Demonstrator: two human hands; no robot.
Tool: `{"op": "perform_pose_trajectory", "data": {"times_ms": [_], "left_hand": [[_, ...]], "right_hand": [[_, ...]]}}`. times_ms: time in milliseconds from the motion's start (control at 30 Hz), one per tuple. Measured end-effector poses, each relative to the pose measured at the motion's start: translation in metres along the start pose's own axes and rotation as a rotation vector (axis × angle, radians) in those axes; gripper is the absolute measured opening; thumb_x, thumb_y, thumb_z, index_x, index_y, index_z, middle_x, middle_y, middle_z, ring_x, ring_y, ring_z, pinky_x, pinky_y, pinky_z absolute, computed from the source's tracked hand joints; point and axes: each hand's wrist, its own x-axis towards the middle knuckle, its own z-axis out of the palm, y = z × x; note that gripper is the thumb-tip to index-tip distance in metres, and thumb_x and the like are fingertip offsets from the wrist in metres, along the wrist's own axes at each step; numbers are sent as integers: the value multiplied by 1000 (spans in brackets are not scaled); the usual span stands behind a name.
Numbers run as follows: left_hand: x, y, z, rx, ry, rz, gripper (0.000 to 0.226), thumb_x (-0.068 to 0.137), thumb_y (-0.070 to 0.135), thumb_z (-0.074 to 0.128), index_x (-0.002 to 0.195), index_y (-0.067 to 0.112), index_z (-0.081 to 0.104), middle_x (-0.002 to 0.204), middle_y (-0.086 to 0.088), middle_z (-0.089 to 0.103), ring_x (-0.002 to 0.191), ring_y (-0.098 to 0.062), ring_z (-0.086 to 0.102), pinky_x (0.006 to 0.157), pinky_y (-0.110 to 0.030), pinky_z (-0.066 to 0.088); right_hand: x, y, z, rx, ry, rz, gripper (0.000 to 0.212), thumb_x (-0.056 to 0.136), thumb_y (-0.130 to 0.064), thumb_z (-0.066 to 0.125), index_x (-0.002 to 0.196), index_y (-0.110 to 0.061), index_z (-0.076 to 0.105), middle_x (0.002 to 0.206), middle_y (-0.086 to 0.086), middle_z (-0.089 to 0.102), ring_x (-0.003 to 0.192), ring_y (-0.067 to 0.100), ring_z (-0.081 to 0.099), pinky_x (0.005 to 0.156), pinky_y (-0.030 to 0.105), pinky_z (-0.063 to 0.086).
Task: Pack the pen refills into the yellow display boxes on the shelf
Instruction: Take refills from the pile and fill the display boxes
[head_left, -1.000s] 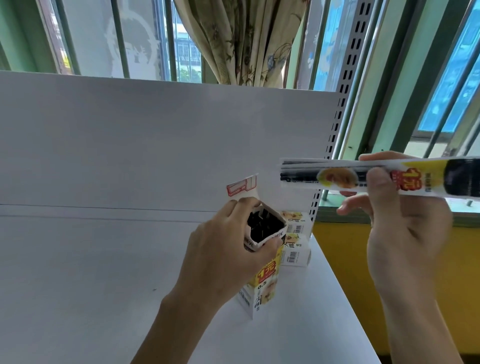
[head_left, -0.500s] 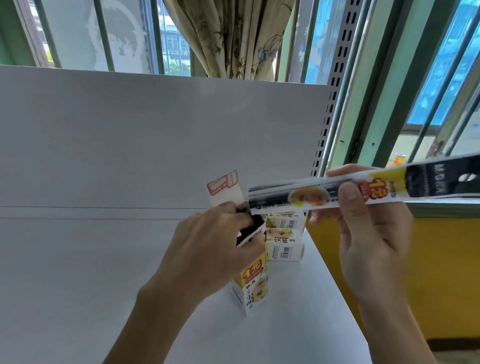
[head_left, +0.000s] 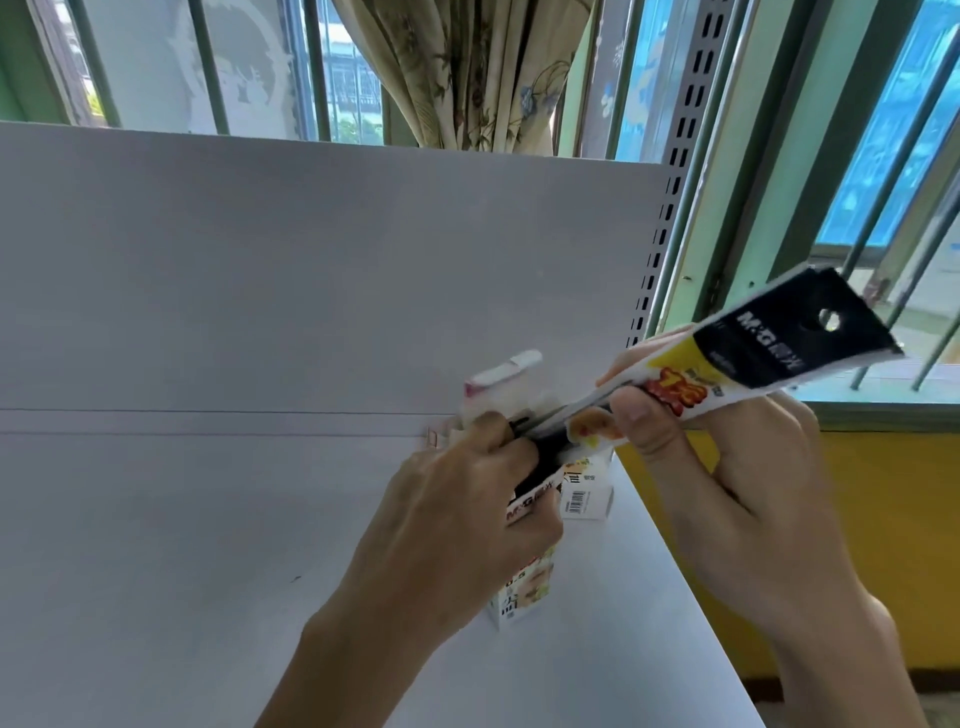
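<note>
Caught mid-insertion: feeding a long flat pack of pen refills (head_left: 769, 348), yellow-and-white card with a black hang-hole header, into an upright yellow-and-white cardboard display box (head_left: 524, 592). Finds that box on the white metal shelf (head_left: 156, 571), toward five o'clock from the view's centre, near the shelf's right edge.

Grips the box's upper part with the left hand (head_left: 457, 519), fingers curled over the mouth, with the white lid flap (head_left: 501, 371) standing up behind at twelve o'clock. Pinches the pack with the right hand (head_left: 727, 493), thumb on the printed face and fingers behind, slanting it from the box mouth out toward two o'clock, header end highest. Cannot tell how deep the lower end sits, hidden as it is by the left fingers.

Leaves a second yellow-and-white carton (head_left: 584, 499) lying just behind, at one o'clock of the upright one, barcode showing.

Probably calls next for tipping the pack steeper, toward twelve o'clock, then sliding it down along the box's length while bracing the box against toppling. Worth easing the left fingertips off the opening first, to avoid snagging the pack's corner.
</note>
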Motion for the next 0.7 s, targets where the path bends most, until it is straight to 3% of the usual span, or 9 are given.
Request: {"op": "perform_pose_trajectory", "data": {"times_ms": [67,133,233,300,367,433,533,600,700], "left_hand": [[-2,3,-2,5,3,33,29,74,43,42,74,25,64,72,10,59,48,-12,50,44,-23,43],[-3,8,-3,8,-5,75,27,72,42,44,71,25,64,70,10,62,48,-12,52,43,-23,43],[-3,10,0,12,11,138,19,68,42,55,75,28,66,70,13,64,50,-9,54,44,-12,31],[-1,7,3,-26,42,151,20,71,42,57,81,28,67,73,13,64,50,-7,53,45,-10,31],[2,3,5,-26,54,155,27,78,43,49,90,27,68,78,13,65,51,-5,55,44,-16,42],[3,1,8,-16,65,158,30,82,44,45,96,28,67,83,13,67,53,-7,59,44,-24,49],[5,3,11,-7,93,165,25,83,45,44,92,32,65,80,14,65,52,-8,58,40,-23,45],[6,4,13,24,111,162,25,81,44,45,86,30,64,76,14,63,50,-7,55,39,-20,39],[9,2,18,5,166,151,24,79,44,49,83,26,63,72,13,61,47,-8,52,40,-19,34]], "right_hand": [[-2,8,3,19,47,134,27,84,-44,52,74,-23,65,68,-14,61,66,3,59,64,24,50],[-4,7,8,59,66,355,42,70,-63,59,57,-24,63,51,-15,55,51,1,55,67,26,52],[-6,-9,17,-337,-100,237,33,85,-39,45,55,-26,43,55,-14,41,49,6,46,42,13,32],[-8,-13,18,-257,-211,322,29,84,-46,40,62,-27,44,66,-14,45,57,5,48,46,15,32],[-7,0,16,-102,-253,456,30,74,-64,48,71,-35,53,79,-20,49,75,-1,51,55,14,37],[0,6,8,1,-159,519,34,63,-77,55,80,-48,53,87,-28,53,87,-14,49,62,14,36],[5,12,4,93,78,508,18,70,-64,63,76,-48,57,93,-35,53,92,-13,51,74,16,40],[4,17,14,-9,19,470,8,74,-47,62,76,-40,59,102,-30,51,96,-6,48,84,17,40],[-9,28,29,-9,-123,484,12,79,-32,62,91,-31,64,115,-14,52,106,3,48,88,18,42]]}}
